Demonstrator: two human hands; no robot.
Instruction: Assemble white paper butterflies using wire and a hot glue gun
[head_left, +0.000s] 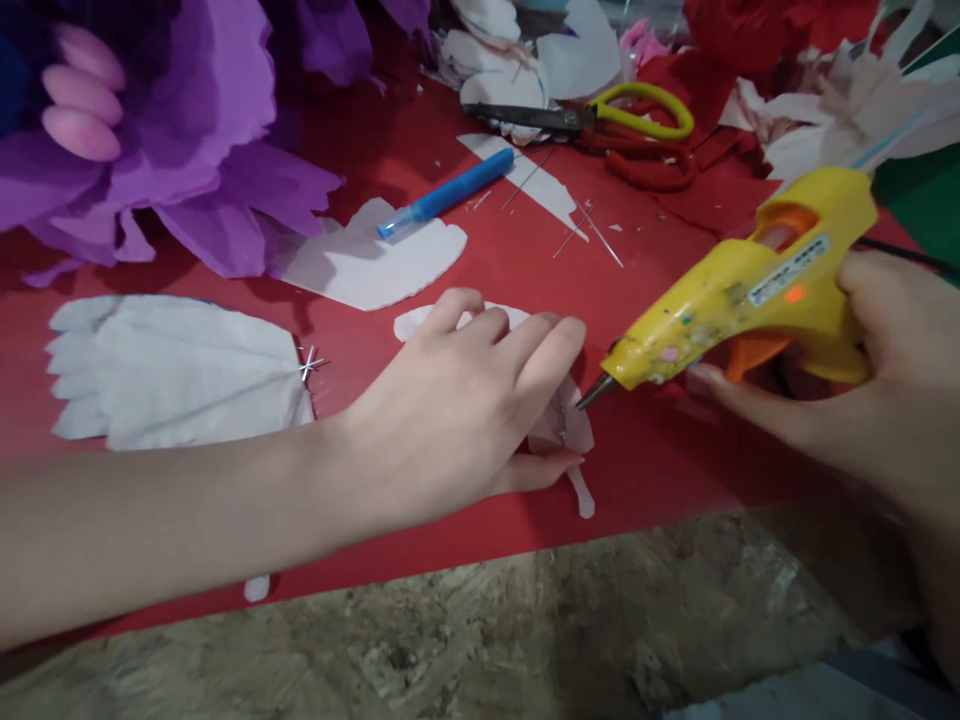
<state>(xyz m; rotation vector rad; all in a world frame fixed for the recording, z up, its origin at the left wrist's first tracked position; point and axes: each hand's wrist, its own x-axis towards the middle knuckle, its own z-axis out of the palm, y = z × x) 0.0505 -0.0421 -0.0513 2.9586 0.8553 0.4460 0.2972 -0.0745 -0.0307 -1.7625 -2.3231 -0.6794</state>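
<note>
My right hand (885, 390) is wrapped round the handle of a yellow hot glue gun (697, 310) with an orange trigger and a glowing orange light. The gun's metal nozzle points down and left, close by the edge of a small white paper piece (577, 425). Over that piece lies my left hand (450, 400), its fingers bent and pressing it down by the thumb and fingertips. A thin wire seems to run along the paper. Much of the piece is hidden beneath the hand. Left of it lies a white fringed paper shape (187, 370) with crossed wires at its narrow end.
A blue pen (450, 192) lies on a white paper cutout (375, 260). Yellow-handled scissors (637, 110) rest behind, beside red-handled ones (649, 165). Loose wires (600, 240) are scattered nearby. A large purple paper flower (195, 130) fills the back left. Red paper (675, 470) covers the surface.
</note>
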